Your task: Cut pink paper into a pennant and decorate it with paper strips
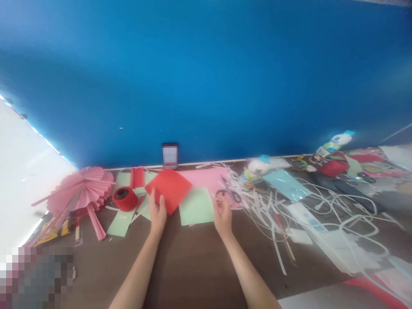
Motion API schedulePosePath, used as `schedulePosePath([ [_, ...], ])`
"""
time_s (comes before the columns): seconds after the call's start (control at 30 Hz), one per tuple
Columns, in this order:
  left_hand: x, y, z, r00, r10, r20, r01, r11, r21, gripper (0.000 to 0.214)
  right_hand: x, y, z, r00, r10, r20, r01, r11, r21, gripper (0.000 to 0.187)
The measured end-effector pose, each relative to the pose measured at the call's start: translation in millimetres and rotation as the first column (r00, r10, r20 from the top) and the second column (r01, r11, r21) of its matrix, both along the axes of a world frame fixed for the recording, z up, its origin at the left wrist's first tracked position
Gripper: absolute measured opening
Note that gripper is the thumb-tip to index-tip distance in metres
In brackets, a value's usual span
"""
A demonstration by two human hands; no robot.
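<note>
My left hand grips the near corner of a red paper square, held tilted just above a brown table. My right hand hovers beside a light green sheet, fingers loosely curled with nothing visible in them. Scissors lie just beyond my right hand on a pink sheet. A red ribbon roll sits to the left of my left hand.
Pink paper fans lie at the far left. A phone leans on the blue wall. White paper strips, a glue bottle, a power strip and white cables crowd the right side.
</note>
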State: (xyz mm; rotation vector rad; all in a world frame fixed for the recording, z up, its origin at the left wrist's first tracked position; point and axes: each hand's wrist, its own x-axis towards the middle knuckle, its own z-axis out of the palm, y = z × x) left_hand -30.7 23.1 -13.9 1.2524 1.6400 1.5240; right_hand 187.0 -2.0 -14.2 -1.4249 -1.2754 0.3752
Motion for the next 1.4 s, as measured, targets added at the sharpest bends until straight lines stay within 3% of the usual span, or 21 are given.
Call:
schedulePosePath([
  [0.1, 3.2, -4.8, 6.4, 0.978, 0.098, -0.187, -0.077, 0.990, 0.118, 0.062, 7.0, 3.2, -1.4, 0.991, -0.105, 0.086, 0.102, 0.994, 0.047, 0.020],
  [0.2, 9.2, -9.5, 7.7, 0.936, 0.107, -0.335, -0.022, 0.969, 0.246, 0.052, 10.1, 5.3, -3.7, 0.953, -0.057, 0.296, 0.034, 0.996, 0.080, 0.017],
  [0.27, 10.7, -10.1, 4.2, 0.916, 0.086, -0.392, 0.031, 0.959, 0.283, 0.040, 8.5, 5.1, -5.7, 0.886, -0.014, 0.464, -0.007, 0.999, 0.045, 0.017],
  [0.4, 8.8, -6.6, -9.0, 0.830, -0.197, -0.521, 0.350, 0.913, 0.212, 0.028, 2.6, 4.3, -10.4, 0.795, -0.005, 0.607, 0.042, 0.998, -0.047, 0.019],
  [0.5, 9.4, -5.0, -17.1, 0.707, -0.387, -0.593, 0.527, 0.847, 0.076, 0.024, 1.7, 5.8, -13.0, 0.838, 0.057, 0.543, -0.032, 0.998, -0.055, 0.024],
  [0.57, 10.8, -5.0, -19.3, 0.688, -0.437, -0.580, 0.551, 0.834, 0.024, 0.022, 1.8, 6.6, -13.1, 0.886, 0.094, 0.453, -0.094, 0.995, -0.022, 0.025],
  [0.67, 11.6, -4.7, -18.1, 0.779, -0.428, -0.459, 0.500, 0.865, 0.043, 0.021, 0.8, 5.6, -10.0, 0.944, 0.116, 0.309, -0.133, 0.990, 0.036, 0.023],
  [0.8, 8.9, -1.5, -13.8, 0.905, -0.394, -0.161, 0.402, 0.915, 0.018, 0.018, -2.7, 2.1, -3.3, 0.974, 0.181, 0.139, -0.188, 0.982, 0.036, 0.015],
  [0.93, 4.4, 2.2, -13.2, 0.945, -0.328, 0.019, 0.328, 0.944, -0.020, 0.018, -7.5, -1.2, 0.7, 0.930, 0.321, 0.180, -0.319, 0.947, -0.041, 0.014],
  [1.07, -0.7, 2.6, -11.0, 1.000, 0.000, -0.010, 0.001, 0.995, 0.097, 0.024, -7.9, -1.1, -1.0, 0.880, 0.288, 0.377, -0.288, 0.956, -0.058, 0.019],
  [1.17, -3.1, 0.3, -5.7, 0.965, 0.222, -0.141, -0.191, 0.959, 0.207, 0.030, 0.3, 2.4, -5.7, 0.859, 0.151, 0.490, -0.160, 0.987, -0.024, 0.021],
  [1.23, -2.1, -2.4, -2.7, 0.918, 0.297, -0.264, -0.224, 0.936, 0.273, 0.035, 8.6, 5.4, -9.0, 0.829, 0.040, 0.558, -0.039, 0.999, -0.013, 0.020],
  [1.3, 1.7, -5.9, -1.2, 0.898, 0.235, -0.372, -0.112, 0.940, 0.322, 0.035, 16.4, 8.1, -11.5, 0.795, -0.045, 0.606, 0.065, 0.998, -0.012, 0.019],
  [1.37, 7.8, -9.7, -0.9, 0.879, 0.002, -0.477, 0.170, 0.933, 0.318, 0.035, 21.8, 10.2, -13.4, 0.777, -0.023, 0.629, 0.061, 0.997, -0.039, 0.018],
  [1.4, 11.1, -11.5, -0.8, 0.835, -0.151, -0.530, 0.341, 0.897, 0.281, 0.035, 23.4, 11.0, -14.3, 0.772, 0.014, 0.636, 0.029, 0.998, -0.057, 0.018],
])
